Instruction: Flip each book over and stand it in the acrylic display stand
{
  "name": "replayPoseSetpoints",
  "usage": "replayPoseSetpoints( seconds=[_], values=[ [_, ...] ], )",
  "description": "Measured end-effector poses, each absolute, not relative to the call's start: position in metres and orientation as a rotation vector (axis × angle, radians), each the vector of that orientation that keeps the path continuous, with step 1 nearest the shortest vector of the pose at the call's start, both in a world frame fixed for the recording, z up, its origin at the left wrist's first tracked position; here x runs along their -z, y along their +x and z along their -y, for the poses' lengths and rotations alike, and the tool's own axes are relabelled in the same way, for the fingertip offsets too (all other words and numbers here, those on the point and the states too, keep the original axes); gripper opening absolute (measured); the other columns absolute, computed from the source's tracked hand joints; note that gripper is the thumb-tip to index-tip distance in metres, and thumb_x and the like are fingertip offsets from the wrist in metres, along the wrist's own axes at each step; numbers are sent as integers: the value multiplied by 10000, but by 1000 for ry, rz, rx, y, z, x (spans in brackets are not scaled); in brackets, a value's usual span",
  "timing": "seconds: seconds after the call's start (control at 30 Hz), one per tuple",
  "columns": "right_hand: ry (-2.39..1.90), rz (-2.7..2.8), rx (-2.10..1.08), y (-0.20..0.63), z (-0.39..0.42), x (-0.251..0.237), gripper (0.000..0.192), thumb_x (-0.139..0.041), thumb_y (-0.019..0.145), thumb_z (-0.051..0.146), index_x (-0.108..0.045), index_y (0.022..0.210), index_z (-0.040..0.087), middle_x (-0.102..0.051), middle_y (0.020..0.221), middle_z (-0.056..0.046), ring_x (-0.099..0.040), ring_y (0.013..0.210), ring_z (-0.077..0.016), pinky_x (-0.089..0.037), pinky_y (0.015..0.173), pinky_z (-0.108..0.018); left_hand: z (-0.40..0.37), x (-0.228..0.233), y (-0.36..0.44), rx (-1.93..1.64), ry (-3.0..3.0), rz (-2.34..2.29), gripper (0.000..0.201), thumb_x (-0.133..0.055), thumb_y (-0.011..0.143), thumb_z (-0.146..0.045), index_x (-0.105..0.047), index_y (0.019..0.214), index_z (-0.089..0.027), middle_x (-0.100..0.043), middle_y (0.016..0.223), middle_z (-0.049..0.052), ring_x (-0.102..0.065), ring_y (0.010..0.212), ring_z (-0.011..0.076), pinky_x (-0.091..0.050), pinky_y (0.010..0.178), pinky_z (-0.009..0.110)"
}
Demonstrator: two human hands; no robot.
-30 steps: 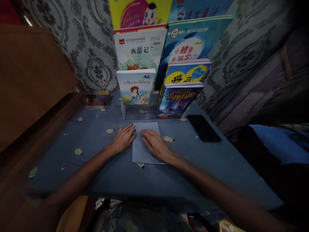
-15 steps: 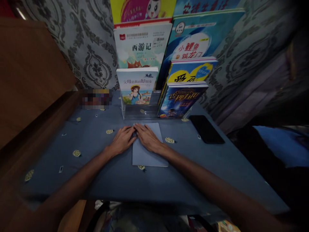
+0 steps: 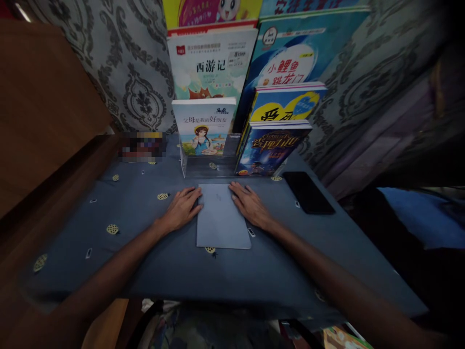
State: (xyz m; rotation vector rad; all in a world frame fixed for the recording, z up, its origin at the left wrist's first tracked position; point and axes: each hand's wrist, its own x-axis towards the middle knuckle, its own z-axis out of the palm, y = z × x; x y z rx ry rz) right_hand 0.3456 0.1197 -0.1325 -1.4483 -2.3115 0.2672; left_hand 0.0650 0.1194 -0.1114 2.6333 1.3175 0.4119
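Head view: the grey sheet lies flat on the blue cloth-covered table, square to the person, about midway across it.
Sheet edges: far edge just short of the clear book stand; near edge well back from the table's front edge; a small leaf print peeks out at the near edge.
Left hand: flat, fingers spread loosely, fingertips touching the sheet's left edge near its far corner; grasping nothing.
Right hand: flat, palm down, fingers lying on the sheet's right edge near the far corner; grasping nothing.
Open room: bare cloth to the left and in front of the sheet.
Right side: a black phone lies well apart from the sheet.
Behind: upright books fill the stand, patterned curtain beyond.
Left border: a wooden panel.
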Motion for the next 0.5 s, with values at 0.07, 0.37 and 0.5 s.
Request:
replayPoseSetpoints(
  seconds=[0.07,0.37,0.5],
  values=[
    [-1437,2315,-268,349,-120,135,488,-311,1025,308,-486,1454,155,-478,1542,-159,-414,1453,-264,-309,1196,-568,-124,111,62,-387,2622,-1297,436,-485,1004,-394,-511,1385,-184,-532,1488,128,-392,1442,298,-397,1102,515],
    [-1386,2492,-142,325,-110,116,453,-358,1016,250,-545,1422,176,-530,1501,-152,-399,1459,-301,-238,1198,-634,-136,100,54,-307,2550,-1237,534,-487,989,-455,-441,1460,-208,-498,1512,128,-365,1461,303,-338,1156,517],
    [-1113,2681,-225,296,-104,111,448,-367,1031,247,-531,1439,161,-521,1511,-144,-425,1446,-261,-291,1209,-543,-137,102,53,-326,2537,-1239,477,-374,1021,-338,-436,1464,-172,-512,1497,128,-398,1438,271,-344,1156,477]
  ],
)
